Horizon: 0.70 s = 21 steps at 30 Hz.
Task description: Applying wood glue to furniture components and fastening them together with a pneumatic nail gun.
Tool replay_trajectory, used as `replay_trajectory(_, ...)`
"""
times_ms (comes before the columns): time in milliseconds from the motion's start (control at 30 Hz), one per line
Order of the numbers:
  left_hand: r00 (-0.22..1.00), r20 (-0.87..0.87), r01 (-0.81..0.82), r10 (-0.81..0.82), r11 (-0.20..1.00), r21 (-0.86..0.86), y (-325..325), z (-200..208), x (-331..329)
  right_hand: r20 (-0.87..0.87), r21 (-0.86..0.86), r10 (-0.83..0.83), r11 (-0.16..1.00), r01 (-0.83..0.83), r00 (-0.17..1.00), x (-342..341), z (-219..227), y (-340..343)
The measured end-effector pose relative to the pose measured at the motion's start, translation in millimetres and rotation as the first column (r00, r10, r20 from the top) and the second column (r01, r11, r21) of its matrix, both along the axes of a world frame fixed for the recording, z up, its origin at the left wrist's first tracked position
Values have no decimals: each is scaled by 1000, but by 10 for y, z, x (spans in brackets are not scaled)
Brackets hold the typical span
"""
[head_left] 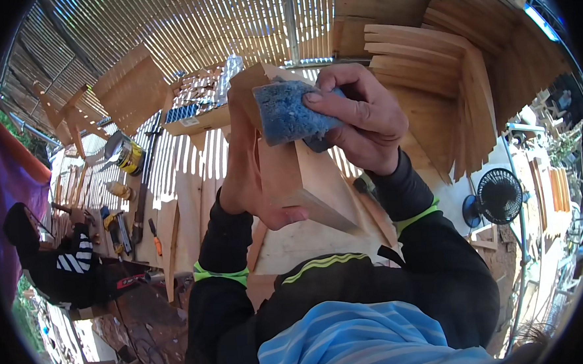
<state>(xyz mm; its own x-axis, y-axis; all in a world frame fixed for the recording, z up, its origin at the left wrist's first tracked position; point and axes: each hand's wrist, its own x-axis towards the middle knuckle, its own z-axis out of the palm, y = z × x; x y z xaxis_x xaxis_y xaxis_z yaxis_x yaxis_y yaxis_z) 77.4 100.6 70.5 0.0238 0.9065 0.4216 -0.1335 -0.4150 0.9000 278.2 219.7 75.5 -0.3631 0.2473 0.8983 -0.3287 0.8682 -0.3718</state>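
My left hand (246,178) grips a pale wooden board piece (298,175) from its left side, holding it up close in front of me, tilted. My right hand (360,116) is closed on a blue sanding pad (286,113), which is pressed against the upper end of that board. Both forearms wear black sleeves with green cuffs and come up from the lower edge.
A stack of wooden boards (432,89) stands at the right. A black fan (497,197) sits lower right. A workbench (174,208) at the left carries a yellow can (130,156) and hand tools. Another person in dark clothing (65,260) is at the far left.
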Motion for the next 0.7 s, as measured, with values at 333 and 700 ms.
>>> replay_trajectory(333,947,-297,-38,119,963,266,275,99,130,9,193,-358,917,350,934,659,306,-239)
replay_trajectory(700,720,-568,28,398,801,598,527,231,274,465,690,-471,723,27,750,674,1726,-503)
